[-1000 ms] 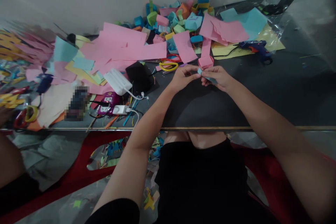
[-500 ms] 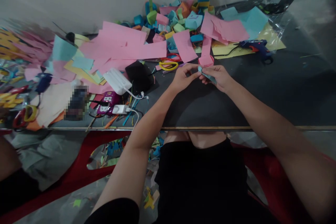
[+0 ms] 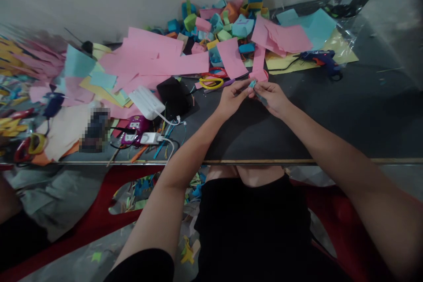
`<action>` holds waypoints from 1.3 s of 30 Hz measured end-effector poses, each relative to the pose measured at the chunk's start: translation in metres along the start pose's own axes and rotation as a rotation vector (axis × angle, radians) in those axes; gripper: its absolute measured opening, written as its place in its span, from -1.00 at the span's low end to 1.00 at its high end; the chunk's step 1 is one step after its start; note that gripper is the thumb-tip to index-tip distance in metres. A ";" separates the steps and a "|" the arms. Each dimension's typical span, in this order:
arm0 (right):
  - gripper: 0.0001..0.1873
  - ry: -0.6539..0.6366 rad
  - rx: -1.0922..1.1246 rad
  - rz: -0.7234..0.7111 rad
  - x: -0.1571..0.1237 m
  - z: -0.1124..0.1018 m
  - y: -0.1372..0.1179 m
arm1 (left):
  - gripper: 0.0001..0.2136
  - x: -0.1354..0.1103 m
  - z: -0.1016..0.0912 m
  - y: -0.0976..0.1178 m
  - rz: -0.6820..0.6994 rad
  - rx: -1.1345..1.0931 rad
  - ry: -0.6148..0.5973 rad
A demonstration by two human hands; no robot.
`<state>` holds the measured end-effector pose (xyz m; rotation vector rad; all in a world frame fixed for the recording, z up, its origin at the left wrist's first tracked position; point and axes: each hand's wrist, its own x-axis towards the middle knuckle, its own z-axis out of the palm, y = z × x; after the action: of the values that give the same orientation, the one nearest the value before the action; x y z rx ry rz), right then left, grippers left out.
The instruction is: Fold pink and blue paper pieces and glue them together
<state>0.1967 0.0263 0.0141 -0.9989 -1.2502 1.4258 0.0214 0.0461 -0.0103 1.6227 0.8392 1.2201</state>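
Observation:
Between my two hands is a small piece of light blue paper (image 3: 252, 84), pinched above the dark table. My left hand (image 3: 233, 97) grips its left side between thumb and fingers. From the other side my right hand (image 3: 272, 98) pinches the same piece, and its fingers hide most of the paper. Just beyond my fingertips lies a pink paper ring with a strip (image 3: 258, 64). To the left of it rest scissors with yellow and red handles (image 3: 212, 82).
Pink paper sheets (image 3: 148, 53) cover the table's back left. Folded coloured paper pieces (image 3: 214, 22) are heaped by the wall. A blue glue gun (image 3: 322, 59) lies at right. A white charger (image 3: 147, 102), a purple power strip (image 3: 135, 128) and cables sit at left.
The light blue paper has turned in my fingers, and less of it shows along my right hand. Both hands stay close together in nearly the same place.

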 end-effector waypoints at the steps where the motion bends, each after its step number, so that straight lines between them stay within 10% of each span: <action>1: -0.44 -0.010 0.008 -0.010 0.001 0.000 0.003 | -0.54 -0.001 0.002 0.000 0.002 -0.023 -0.005; 6: -0.41 -0.024 -0.060 -0.063 0.003 -0.002 0.012 | -0.59 -0.002 0.002 0.000 0.006 -0.055 0.020; 11: -0.32 0.167 -0.518 -0.434 -0.001 -0.010 0.002 | -0.60 0.002 -0.004 0.002 0.018 0.043 0.044; 17: -0.66 0.158 -0.892 -0.730 -0.005 -0.022 -0.008 | -0.51 0.001 -0.001 0.003 -0.072 -0.081 -0.024; 39: -0.56 0.102 -0.979 -0.821 -0.004 -0.020 -0.004 | -0.59 0.003 -0.004 -0.012 -0.241 -0.233 -0.044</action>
<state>0.2169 0.0268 0.0149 -0.9376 -2.0102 0.0773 0.0185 0.0541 -0.0197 1.3157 0.8064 1.0651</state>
